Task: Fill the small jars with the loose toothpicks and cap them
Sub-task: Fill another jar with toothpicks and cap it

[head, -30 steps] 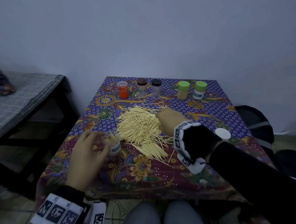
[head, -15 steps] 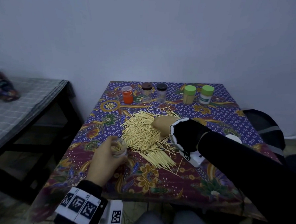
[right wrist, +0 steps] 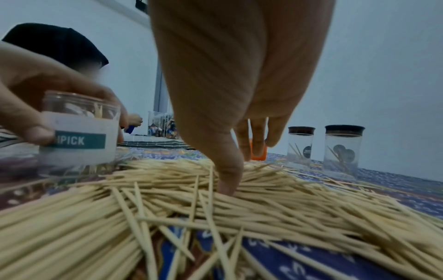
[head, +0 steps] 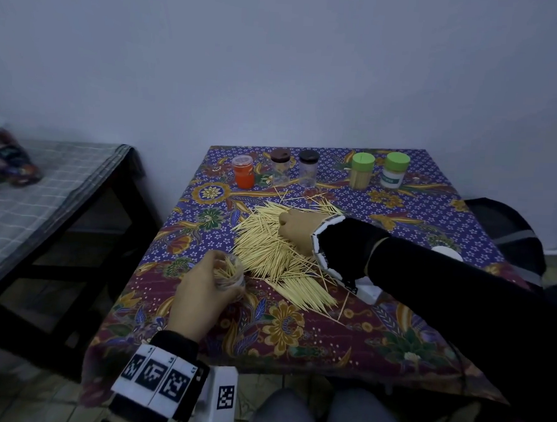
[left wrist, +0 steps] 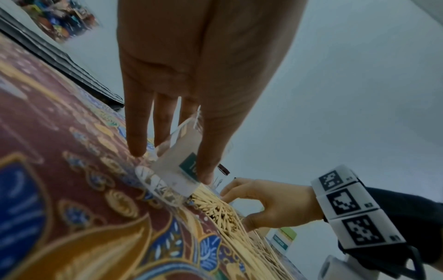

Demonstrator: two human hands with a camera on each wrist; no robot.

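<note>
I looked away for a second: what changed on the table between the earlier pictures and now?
The left hand closed round the open jar, which it only touched at first, and tilted its mouth toward the toothpick pile. The right hand stayed on the pile, thumb pressing in. The capped jars at the back and the white lid stayed put.

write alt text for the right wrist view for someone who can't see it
The right hand reaches down with its thumb touching a wide pile of loose toothpicks on a patterned tablecloth. At left, the left hand grips an open clear jar holding a few toothpicks; two dark-lidded jars stand behind at right.
</note>
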